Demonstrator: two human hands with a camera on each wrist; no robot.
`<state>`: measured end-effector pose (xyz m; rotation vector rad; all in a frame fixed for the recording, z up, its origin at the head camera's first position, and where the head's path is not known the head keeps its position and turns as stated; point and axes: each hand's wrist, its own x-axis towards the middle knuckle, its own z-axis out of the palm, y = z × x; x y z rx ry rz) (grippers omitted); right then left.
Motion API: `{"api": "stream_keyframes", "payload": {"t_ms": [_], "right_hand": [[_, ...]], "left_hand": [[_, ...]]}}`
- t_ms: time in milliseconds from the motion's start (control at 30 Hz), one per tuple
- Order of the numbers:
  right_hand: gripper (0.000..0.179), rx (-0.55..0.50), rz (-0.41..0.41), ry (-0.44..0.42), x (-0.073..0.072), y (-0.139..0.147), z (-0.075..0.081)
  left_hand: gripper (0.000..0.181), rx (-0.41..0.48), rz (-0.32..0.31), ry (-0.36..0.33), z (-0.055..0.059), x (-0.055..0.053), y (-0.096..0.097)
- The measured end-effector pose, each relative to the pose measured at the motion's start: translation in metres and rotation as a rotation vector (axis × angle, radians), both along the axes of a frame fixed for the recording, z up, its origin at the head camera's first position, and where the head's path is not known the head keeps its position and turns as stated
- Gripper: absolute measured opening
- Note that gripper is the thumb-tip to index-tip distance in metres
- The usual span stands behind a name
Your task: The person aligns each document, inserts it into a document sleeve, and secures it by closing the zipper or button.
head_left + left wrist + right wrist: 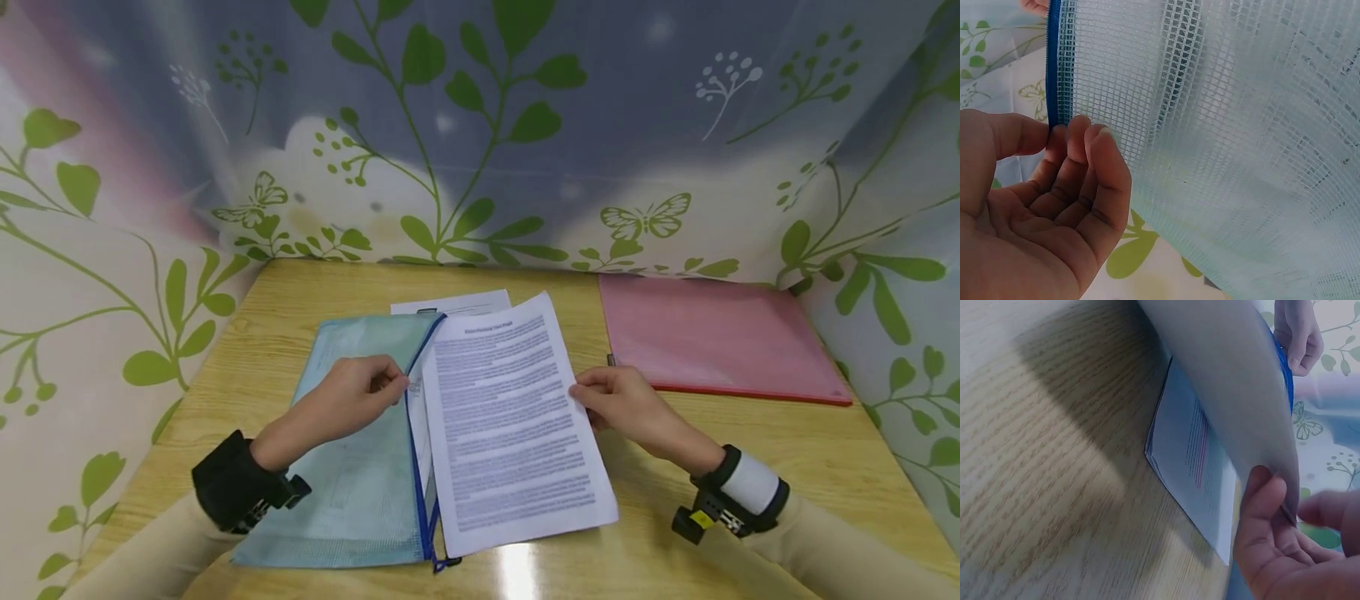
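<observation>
My left hand [360,396] pinches the blue-zipped opening edge of a pale teal mesh zipper pouch [348,500]. In the left wrist view, thumb and fingertips meet at the zipper [1053,69], lifting the mesh side. A printed sheet of paper [513,425] stands partly in the pouch's mouth; my right hand [626,408] pinches its right edge, thumb in front. The right wrist view shows the sheet's blank back [1229,381] raised and bowed off the table. Beneath it lies a stack of printed papers [1175,437]. The sheet's left edge overlaps the pouch opening.
A pink mesh pouch [720,333] with a red edge lies at the back right of the wooden table [750,467]. Behind the teal pouch, another printed paper [480,301] sticks out. A leaf-patterned curtain [495,125] stands along the table's back and sides.
</observation>
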<state>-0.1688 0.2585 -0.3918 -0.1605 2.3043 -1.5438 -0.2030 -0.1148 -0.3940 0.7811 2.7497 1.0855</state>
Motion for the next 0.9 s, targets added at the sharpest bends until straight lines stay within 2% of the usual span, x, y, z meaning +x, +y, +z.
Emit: {"api": "stream_keyframes", "payload": {"t_ms": [100,200,333,467,600,800,900], "right_hand": [[0.026,0.031,0.018,-0.010,0.000,-0.001,-0.003],[0.021,0.105,0.035,-0.005,-0.001,-0.001,-0.007],[0.016,0.213,0.055,0.049,-0.001,-0.001,-0.011],[0.014,0.243,0.049,0.105,0.001,-0.002,-0.011],[0.017,0.191,0.014,0.109,0.005,0.000,-0.005],[0.028,-0.004,-0.093,-0.002,0.009,0.003,0.003],[0.029,-0.073,-0.128,-0.017,0.010,0.002,0.003]], "left_hand": [[0.014,-0.001,-0.001,-0.002,-0.001,-0.001,0.000],[0.014,-0.001,0.001,-0.004,-0.002,-0.001,-0.001],[0.014,-0.003,-0.001,-0.006,-0.004,-0.002,-0.003],[0.014,-0.001,-0.001,-0.016,-0.005,-0.001,-0.004],[0.014,-0.001,0.003,-0.020,-0.005,0.000,-0.004],[0.014,0.002,-0.001,-0.011,-0.006,0.000,-0.004],[0.014,0.016,-0.011,-0.014,-0.006,0.000,-0.002]]}}
